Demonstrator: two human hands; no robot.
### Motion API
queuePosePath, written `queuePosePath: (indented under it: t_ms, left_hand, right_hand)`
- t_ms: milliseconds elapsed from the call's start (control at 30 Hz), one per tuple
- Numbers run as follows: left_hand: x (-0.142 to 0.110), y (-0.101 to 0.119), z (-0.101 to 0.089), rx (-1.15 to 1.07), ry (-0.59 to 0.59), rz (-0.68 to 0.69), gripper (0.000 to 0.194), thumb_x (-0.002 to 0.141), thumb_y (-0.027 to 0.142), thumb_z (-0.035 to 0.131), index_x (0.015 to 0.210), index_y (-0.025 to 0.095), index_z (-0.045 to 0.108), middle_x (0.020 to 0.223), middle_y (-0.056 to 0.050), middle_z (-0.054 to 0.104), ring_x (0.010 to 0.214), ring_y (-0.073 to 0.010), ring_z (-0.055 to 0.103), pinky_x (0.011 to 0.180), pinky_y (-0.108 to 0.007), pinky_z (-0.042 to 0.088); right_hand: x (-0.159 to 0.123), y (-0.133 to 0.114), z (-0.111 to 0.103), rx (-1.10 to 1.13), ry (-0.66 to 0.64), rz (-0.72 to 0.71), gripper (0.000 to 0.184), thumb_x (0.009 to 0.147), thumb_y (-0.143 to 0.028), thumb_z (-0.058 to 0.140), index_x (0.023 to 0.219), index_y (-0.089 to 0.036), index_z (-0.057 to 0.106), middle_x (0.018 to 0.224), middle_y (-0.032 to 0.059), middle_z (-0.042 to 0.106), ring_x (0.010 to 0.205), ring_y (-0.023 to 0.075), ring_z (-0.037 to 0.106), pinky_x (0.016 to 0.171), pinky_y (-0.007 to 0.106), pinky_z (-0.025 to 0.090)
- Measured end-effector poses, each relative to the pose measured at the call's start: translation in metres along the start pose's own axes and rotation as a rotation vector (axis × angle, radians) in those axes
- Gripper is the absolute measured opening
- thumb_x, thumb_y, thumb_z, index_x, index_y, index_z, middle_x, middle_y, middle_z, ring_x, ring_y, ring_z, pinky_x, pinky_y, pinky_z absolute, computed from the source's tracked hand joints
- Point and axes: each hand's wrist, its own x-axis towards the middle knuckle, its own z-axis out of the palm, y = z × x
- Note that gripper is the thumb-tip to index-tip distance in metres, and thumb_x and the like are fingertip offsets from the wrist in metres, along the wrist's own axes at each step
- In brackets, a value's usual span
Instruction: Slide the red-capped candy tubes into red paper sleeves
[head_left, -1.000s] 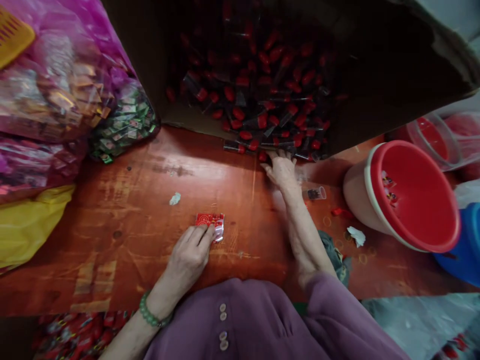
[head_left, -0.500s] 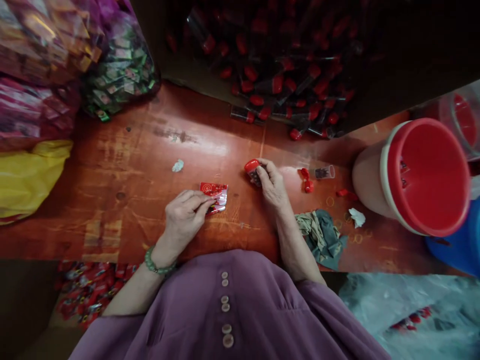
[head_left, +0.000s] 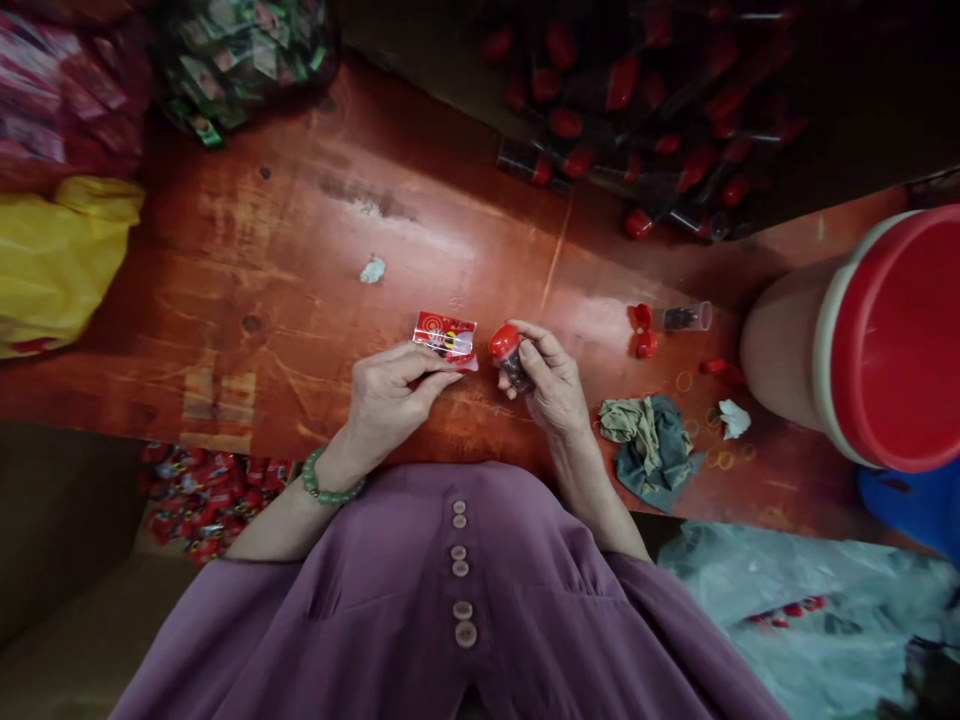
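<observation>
From the head camera, the right hand (head_left: 553, 385) grips a small tube (head_left: 511, 358) with a red cap, and the left hand (head_left: 390, 400) pinches a red packet (head_left: 445, 335) just beside it, low over the table (head_left: 300, 290). To do this well, I think both hands should hold tight and stay close. More tubes fill the box (head_left: 637, 110) far past the fingers.

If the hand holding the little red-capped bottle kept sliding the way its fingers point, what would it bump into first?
Probably the red packet pinched by the left hand. The right hand with its small bottle points up-left, and the packet lies just beside the cap.
</observation>
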Motion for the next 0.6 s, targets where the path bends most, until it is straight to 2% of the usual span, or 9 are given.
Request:
queuePosePath:
  t_ms: [100, 200, 300, 400, 500, 600]
  left_hand:
    - [-0.002, -0.001, 0.000, 0.030, -0.014, 0.019, 0.003, 0.080, 0.021, 0.076, 0.077, 0.019, 0.076, 0.077, 0.000, 0.077, 0.070, -0.0115, 0.070, 0.071, -0.023, 0.056]
    - [-0.004, -0.001, 0.000, -0.031, -0.020, -0.002, 0.002, 0.079, 0.020, 0.078, 0.079, 0.019, 0.077, 0.080, 0.000, 0.077, 0.070, -0.0113, 0.070, 0.069, -0.023, 0.056]
    - [-0.005, -0.002, -0.001, -0.099, -0.026, -0.026, 0.004, 0.077, 0.019, 0.079, 0.080, 0.018, 0.077, 0.081, -0.001, 0.078, 0.070, -0.0114, 0.070, 0.070, -0.023, 0.056]
    - [-0.005, -0.003, -0.002, -0.135, -0.034, -0.013, 0.004, 0.077, 0.019, 0.080, 0.080, 0.018, 0.077, 0.079, -0.001, 0.077, 0.071, -0.0115, 0.070, 0.071, -0.023, 0.056]
    - [-0.005, -0.005, -0.003, -0.152, -0.050, 0.003, 0.004, 0.077, 0.020, 0.080, 0.080, 0.018, 0.077, 0.078, -0.001, 0.077, 0.071, -0.0116, 0.070, 0.071, -0.023, 0.056]
    - [-0.005, -0.007, -0.003, -0.160, -0.090, -0.024, 0.004, 0.078, 0.022, 0.079, 0.079, 0.018, 0.077, 0.078, -0.002, 0.077, 0.071, -0.0126, 0.071, 0.071, -0.024, 0.057]
  right_hand:
    - [-0.008, -0.002, 0.001, -0.042, -0.018, -0.019, 0.038, 0.087, -0.051, 0.065, 0.116, -0.029, 0.061, 0.081, -0.0053, 0.066, 0.055, 0.0058, 0.059, 0.045, 0.016, 0.046]
    - [-0.017, -0.006, 0.003, -0.192, -0.012, -0.082, 0.042, 0.086, -0.050, 0.068, 0.121, -0.029, 0.060, 0.089, -0.0022, 0.068, 0.061, 0.0085, 0.062, 0.052, 0.021, 0.053]
    - [-0.025, -0.013, 0.005, -0.413, 0.022, -0.176, 0.039, 0.089, -0.047, 0.066, 0.123, -0.029, 0.062, 0.105, 0.0028, 0.070, 0.081, 0.0143, 0.068, 0.072, 0.030, 0.060]
    - [-0.028, -0.022, 0.006, -0.583, -0.024, -0.344, 0.031, 0.092, -0.038, 0.066, 0.122, -0.030, 0.066, 0.114, 0.0033, 0.072, 0.098, 0.0179, 0.069, 0.088, 0.036, 0.058]
    - [-0.027, -0.030, 0.006, -0.752, -0.126, -0.486, 0.032, 0.092, -0.027, 0.066, 0.123, -0.032, 0.067, 0.110, 0.0022, 0.074, 0.095, 0.0173, 0.069, 0.087, 0.035, 0.057]
    - [-0.027, -0.036, 0.003, -0.903, -0.195, -0.497, 0.033, 0.094, -0.025, 0.063, 0.126, -0.031, 0.066, 0.106, 0.0035, 0.074, 0.093, 0.0179, 0.068, 0.085, 0.034, 0.057]
